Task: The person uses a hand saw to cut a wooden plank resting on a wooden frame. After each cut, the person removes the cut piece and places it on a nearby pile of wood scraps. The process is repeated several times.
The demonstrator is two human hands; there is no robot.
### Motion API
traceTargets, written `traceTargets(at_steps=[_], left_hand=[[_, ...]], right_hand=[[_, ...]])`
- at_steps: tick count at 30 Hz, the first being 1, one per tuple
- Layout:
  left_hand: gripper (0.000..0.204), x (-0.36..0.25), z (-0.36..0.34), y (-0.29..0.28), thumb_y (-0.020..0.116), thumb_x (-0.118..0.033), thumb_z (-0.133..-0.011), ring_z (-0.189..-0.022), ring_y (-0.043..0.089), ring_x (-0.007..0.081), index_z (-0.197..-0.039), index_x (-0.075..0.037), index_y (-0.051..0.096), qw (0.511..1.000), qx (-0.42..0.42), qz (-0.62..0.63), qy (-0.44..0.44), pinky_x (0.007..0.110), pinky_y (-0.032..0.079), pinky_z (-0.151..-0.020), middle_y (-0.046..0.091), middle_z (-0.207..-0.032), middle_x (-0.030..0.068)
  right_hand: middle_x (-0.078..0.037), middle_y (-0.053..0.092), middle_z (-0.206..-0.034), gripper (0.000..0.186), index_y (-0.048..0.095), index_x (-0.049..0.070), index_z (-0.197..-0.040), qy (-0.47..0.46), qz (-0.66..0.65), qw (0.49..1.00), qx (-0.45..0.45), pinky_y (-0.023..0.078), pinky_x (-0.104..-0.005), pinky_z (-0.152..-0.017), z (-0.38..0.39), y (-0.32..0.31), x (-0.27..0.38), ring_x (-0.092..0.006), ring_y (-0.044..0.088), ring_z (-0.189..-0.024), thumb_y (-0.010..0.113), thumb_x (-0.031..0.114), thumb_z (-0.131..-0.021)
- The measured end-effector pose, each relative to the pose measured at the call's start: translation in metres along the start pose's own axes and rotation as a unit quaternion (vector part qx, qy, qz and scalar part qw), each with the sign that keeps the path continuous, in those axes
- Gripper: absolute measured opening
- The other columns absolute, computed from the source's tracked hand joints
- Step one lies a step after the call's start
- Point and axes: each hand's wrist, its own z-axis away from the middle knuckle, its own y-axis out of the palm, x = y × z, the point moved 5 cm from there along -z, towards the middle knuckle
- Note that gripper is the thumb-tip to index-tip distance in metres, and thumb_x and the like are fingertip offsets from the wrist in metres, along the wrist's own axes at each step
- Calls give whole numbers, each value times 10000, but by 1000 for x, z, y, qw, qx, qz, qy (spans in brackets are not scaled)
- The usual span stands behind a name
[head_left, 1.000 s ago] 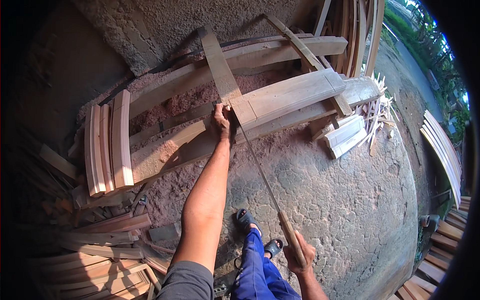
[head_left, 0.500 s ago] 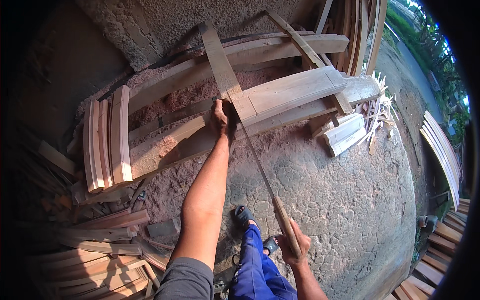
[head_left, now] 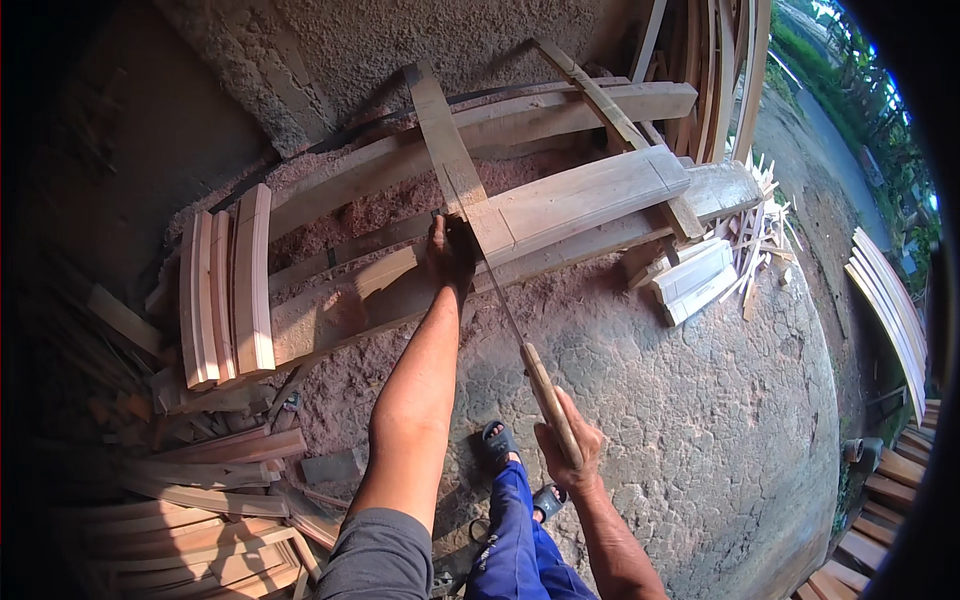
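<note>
My right hand (head_left: 574,442) is wrapped round the long wooden handle of a handsaw (head_left: 548,397). Its thin blade runs up and away to the left end of a pale, slightly curved board (head_left: 590,195), at the edge beside my left hand. Pencil lines cross that board near both ends. My left hand (head_left: 453,252), mostly in shadow, is closed at the board's left end; its fingertips are hard to see. The board lies across a flat wooden crosspiece (head_left: 445,130) and a second one on the right.
Below the board, a heavy beam (head_left: 400,290) and a rear beam (head_left: 540,118) form the bench. Cut curved pieces (head_left: 250,280) stand on its left end. Sawdust, offcuts (head_left: 692,280) and stacked wood (head_left: 190,540) lie around; planks (head_left: 715,80) lean at the back right.
My right hand and the saw have moved forward and slightly left, with more of the blade now past the board's edge. My left hand stays at the board's end. The view has shifted slightly.
</note>
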Motion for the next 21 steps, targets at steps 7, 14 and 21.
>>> traceTargets(at_steps=[7,14,21], left_hand=[[215,-8,0,-1,551,-253,-1035,-807,548,109,-983,-46,575,985,9,54,162,294,480,-723,597,-881,32],[335,-64,7,-15,552,-399,-1023,-1222,512,397,-1061,-68,594,951,59,-191,237,497,385,-1046,566,-1320,226],[1026,-138,51,86,814,-572,-728,-1500,193,404,-1548,-157,357,807,312,-418,276,602,117,-1215,266,-1622,185]], right_hand=[[-141,716,-814,579,588,-69,-1304,-10,71,997,7,551,-319,-614,150,-100,7,-231,708,-643,738,109,-774],[-172,703,-1173,569,577,149,-1416,63,285,956,11,544,-360,-565,193,-191,21,-309,675,-686,728,204,-871],[-60,696,-794,546,572,-70,-1345,238,24,936,-259,522,-276,-589,158,-215,-6,-109,643,-638,752,148,-878]])
